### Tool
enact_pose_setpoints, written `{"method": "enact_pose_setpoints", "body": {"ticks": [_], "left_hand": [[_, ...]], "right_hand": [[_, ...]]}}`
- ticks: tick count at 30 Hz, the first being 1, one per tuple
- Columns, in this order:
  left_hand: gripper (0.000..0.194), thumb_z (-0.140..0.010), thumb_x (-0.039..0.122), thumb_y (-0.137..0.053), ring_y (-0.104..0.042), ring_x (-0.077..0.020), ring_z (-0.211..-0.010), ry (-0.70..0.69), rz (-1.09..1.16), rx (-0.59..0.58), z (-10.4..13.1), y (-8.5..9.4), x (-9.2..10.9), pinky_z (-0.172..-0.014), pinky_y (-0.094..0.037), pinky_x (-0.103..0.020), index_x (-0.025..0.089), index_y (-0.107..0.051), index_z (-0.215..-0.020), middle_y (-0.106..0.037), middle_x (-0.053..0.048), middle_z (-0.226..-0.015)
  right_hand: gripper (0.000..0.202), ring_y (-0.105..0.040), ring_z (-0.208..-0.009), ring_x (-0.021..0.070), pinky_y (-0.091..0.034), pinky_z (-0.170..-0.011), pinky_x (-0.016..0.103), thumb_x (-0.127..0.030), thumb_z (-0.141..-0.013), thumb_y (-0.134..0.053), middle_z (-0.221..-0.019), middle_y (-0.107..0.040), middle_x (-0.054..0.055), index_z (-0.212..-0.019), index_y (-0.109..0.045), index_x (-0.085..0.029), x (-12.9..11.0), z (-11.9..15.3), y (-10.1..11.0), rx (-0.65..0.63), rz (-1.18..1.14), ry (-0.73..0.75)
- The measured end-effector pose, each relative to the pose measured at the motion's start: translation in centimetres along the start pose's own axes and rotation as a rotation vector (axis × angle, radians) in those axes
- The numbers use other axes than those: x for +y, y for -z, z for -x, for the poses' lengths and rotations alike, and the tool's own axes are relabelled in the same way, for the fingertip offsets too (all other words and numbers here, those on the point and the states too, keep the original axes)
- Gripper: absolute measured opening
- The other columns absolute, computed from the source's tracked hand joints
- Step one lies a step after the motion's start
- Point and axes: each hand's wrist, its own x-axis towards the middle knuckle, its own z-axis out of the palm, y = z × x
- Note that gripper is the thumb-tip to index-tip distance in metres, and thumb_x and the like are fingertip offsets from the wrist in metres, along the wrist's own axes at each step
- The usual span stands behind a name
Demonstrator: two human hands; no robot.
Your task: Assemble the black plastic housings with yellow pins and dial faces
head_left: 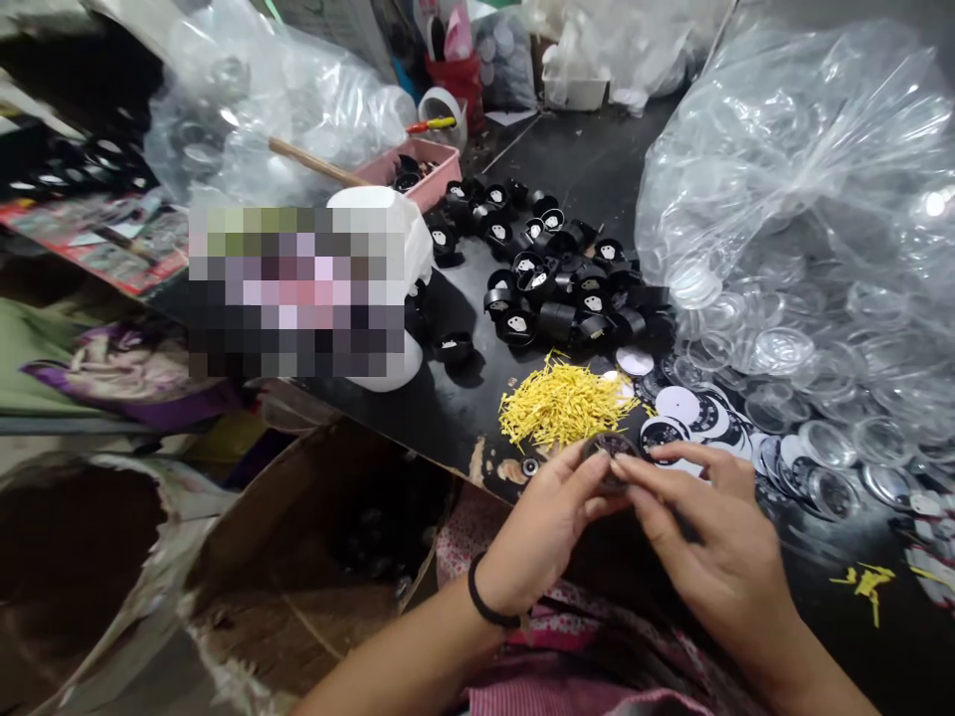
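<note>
My left hand, with a black band on its wrist, grips a small round dark dial piece just past the table's front edge. Thumb and fingers of my right hand are closed at the near right side of this piece. Whatever they may pinch is too small to make out. Right behind the hands lies a heap of thin yellow pointers. Black and white printed discs are spread to the right of the heap. A small ring-shaped part rests by the table edge.
Many black round housings sit at mid-table. Clear round covers spill from a big plastic bag at right. A pink tray stands behind. Several yellow pointers lie at far right. Open bins stand below left.
</note>
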Motion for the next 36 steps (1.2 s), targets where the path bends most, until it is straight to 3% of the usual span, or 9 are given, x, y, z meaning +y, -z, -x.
{"method": "enact_pose_setpoints", "body": {"ticks": [5,13,17,20,23,25,29,33,36], "left_hand": [[0.036,-0.088,0.027,-0.064,-0.058,-0.0200,-0.122,-0.243,-0.452,-0.085,1.1,0.5,-0.7,-0.104,-0.045,-0.032,0.024,-0.062,-0.124,-0.064,-0.006,-0.131],[0.038,-0.091,0.028,-0.057,-0.057,-0.0229,-0.124,-0.444,-0.786,-0.057,2.3,0.2,-0.1,-0.110,-0.039,-0.035,0.023,-0.060,-0.129,-0.063,-0.007,-0.133],[0.039,-0.089,0.030,-0.061,-0.061,-0.0244,-0.118,-0.340,-0.940,-0.029,4.7,2.7,1.7,-0.105,-0.042,-0.034,0.026,-0.062,-0.127,-0.066,-0.005,-0.129],[0.036,-0.089,0.033,-0.060,-0.063,-0.0256,-0.113,-0.252,-1.025,0.186,8.0,7.0,3.4,-0.102,-0.044,-0.037,0.028,-0.064,-0.124,-0.070,-0.004,-0.122],[0.041,-0.088,0.031,-0.062,-0.044,-0.0275,-0.136,-0.490,-1.199,0.560,9.8,10.4,5.1,-0.115,-0.028,-0.043,0.028,-0.060,-0.128,-0.055,-0.006,-0.143],[0.045,-0.088,0.030,-0.061,-0.032,-0.0253,-0.144,-0.665,-1.310,0.612,8.5,10.8,6.3,-0.119,-0.019,-0.043,0.027,-0.056,-0.133,-0.045,-0.006,-0.152],[0.052,-0.093,0.034,-0.053,-0.031,-0.0241,-0.145,-0.824,-1.358,0.452,0.9,9.1,9.5,-0.118,-0.022,-0.043,0.019,-0.044,-0.142,-0.037,-0.014,-0.155],[0.039,-0.091,0.031,-0.055,-0.038,-0.0290,-0.141,-0.841,-1.345,0.432,-4.9,8.5,11.8,-0.117,-0.025,-0.047,0.017,-0.059,-0.128,-0.044,-0.016,-0.150],[0.033,-0.096,0.028,-0.045,-0.050,-0.0255,-0.132,-0.845,-1.316,0.420,-4.1,8.0,11.4,-0.114,-0.031,-0.046,0.018,-0.064,-0.121,-0.055,-0.014,-0.141]], "right_hand": [[0.022,-0.054,-0.082,0.0157,-0.039,-0.075,0.030,-0.034,-0.099,-0.045,-0.084,-0.061,0.001,-0.090,-0.061,-0.022,1.1,-1.4,-0.1,0.011,-0.151,-0.282],[0.037,-0.045,-0.062,0.0148,-0.032,-0.065,0.030,-0.027,-0.101,-0.029,-0.062,-0.050,0.000,-0.068,-0.044,-0.022,-0.2,-2.9,-2.4,0.012,-0.092,-0.239],[0.037,-0.051,-0.062,0.0148,-0.036,-0.064,0.029,-0.031,-0.100,-0.036,-0.063,-0.057,0.000,-0.068,-0.051,-0.022,-1.2,-2.9,-2.5,-0.085,-0.221,-0.173],[0.032,-0.061,-0.074,0.0178,-0.043,-0.068,0.029,-0.044,-0.098,-0.040,-0.079,-0.067,0.001,-0.085,-0.063,-0.026,-1.1,-2.4,-2.2,-0.205,-0.333,-0.269],[0.034,-0.064,-0.080,0.0199,-0.047,-0.068,0.030,-0.052,-0.096,-0.041,-0.086,-0.070,0.000,-0.094,-0.065,-0.029,-0.8,-2.1,-2.4,-0.189,-0.322,-0.416],[0.033,-0.065,-0.078,0.0191,-0.049,-0.066,0.029,-0.053,-0.095,-0.043,-0.086,-0.071,-0.001,-0.089,-0.066,-0.029,-0.9,-2.4,-3.0,-0.215,-0.339,-0.319],[0.033,-0.069,-0.073,0.0178,-0.054,-0.061,0.027,-0.052,-0.092,-0.048,-0.082,-0.073,-0.002,-0.082,-0.069,-0.030,-0.9,-2.8,-4.0,-0.237,-0.373,-0.089],[0.035,-0.072,-0.073,0.0197,-0.057,-0.057,0.026,-0.055,-0.090,-0.047,-0.085,-0.075,-0.002,-0.090,-0.071,-0.029,0.2,-2.0,-3.5,-0.202,-0.348,-0.181],[0.036,-0.071,-0.063,0.0206,-0.056,-0.049,0.026,-0.058,-0.086,-0.050,-0.077,-0.074,0.000,-0.087,-0.071,-0.028,0.8,-1.5,-3.1,-0.220,-0.408,-0.291]]}}
